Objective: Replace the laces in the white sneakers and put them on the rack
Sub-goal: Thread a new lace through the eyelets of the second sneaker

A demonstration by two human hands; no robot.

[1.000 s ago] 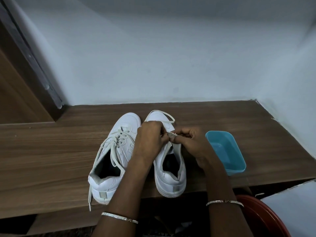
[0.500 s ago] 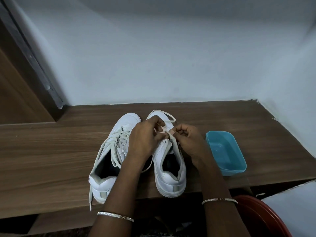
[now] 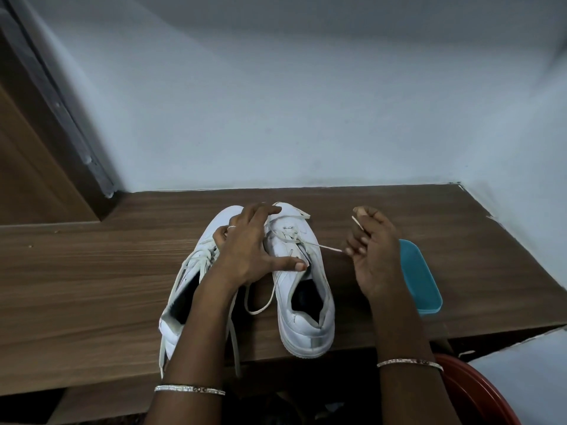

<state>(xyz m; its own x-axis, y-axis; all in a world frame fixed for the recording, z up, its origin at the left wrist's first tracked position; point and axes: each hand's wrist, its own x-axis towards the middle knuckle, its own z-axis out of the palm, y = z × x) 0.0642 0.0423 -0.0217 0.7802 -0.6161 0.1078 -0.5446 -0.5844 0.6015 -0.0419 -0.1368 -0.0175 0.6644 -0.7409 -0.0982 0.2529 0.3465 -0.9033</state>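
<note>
Now the right-side sneaker (image 3: 306, 320) and the left-side sneaker (image 3: 184, 289) stand side by side on the wooden table (image 3: 92, 286), heels toward its near edge. The left hand (image 3: 248, 253) lies spread over the front of the right-side sneaker, fingers straight, thumb pressing the tongue. The right hand (image 3: 372, 253), held off to the side, pinches the lace (image 3: 325, 247) in curled fingers (the strand runs taut from the eyelets). A blue tub (image 3: 420, 277) stands just beside that hand.

1. On the table (image 3: 92, 286), the left sneaker (image 3: 225, 217) and right sneaker (image 3: 306, 332) sit side by side, heels toward 6 o'clock.
2. The left grip (image 3: 248, 250) rests across both.
3. At 3 o'clock, a lace (image 3: 328, 247) reaches the right grip (image 3: 374, 259), with the container (image 3: 420, 280) beyond.
</note>
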